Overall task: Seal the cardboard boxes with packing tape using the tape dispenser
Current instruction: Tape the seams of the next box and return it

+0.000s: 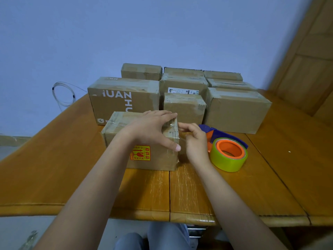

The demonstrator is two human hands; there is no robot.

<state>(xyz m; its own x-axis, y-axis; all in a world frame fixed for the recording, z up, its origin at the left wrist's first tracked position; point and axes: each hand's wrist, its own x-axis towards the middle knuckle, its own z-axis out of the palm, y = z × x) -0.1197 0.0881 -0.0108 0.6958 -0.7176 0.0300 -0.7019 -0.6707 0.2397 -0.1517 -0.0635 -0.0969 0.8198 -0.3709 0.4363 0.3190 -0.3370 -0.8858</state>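
- Cardboard box point(155, 159) being taped sits at the near middle of the wooden surface point(198, 192), with a red and yellow sticker point(140, 153) on its near face and clear tape showing along its right-hand edges.
- Left hand point(153, 129) lies flat over the box's top right corner, fingers straight and spread, thumb reaching down the near face to the right edge.
- Right hand point(193, 139) is just beside the box's right end, fingers curled in toward that end; whether they pinch a strip of tape cannot be told, since the tape is clear and the fingertips are partly hidden.
- Tape dispenser point(219, 137), blue with orange parts, rests on the surface right of the right hand, not held.
- Roll of tape point(228, 156) on the dispenser is yellow-green with an orange core, facing up toward the camera.
- Stacked boxes point(236, 109) fill the far part of the surface behind the near box, close together in rows, several with tape over their seams.
- Largest of them, a printed box point(122, 100) with big white letters on its side, stands directly behind the near box on the left.
- Coil of thin clear tubing point(63, 94) hangs against the blue wall point(126, 33) beyond the surface's left edge.
- Wooden door point(310, 60) stands at the right.
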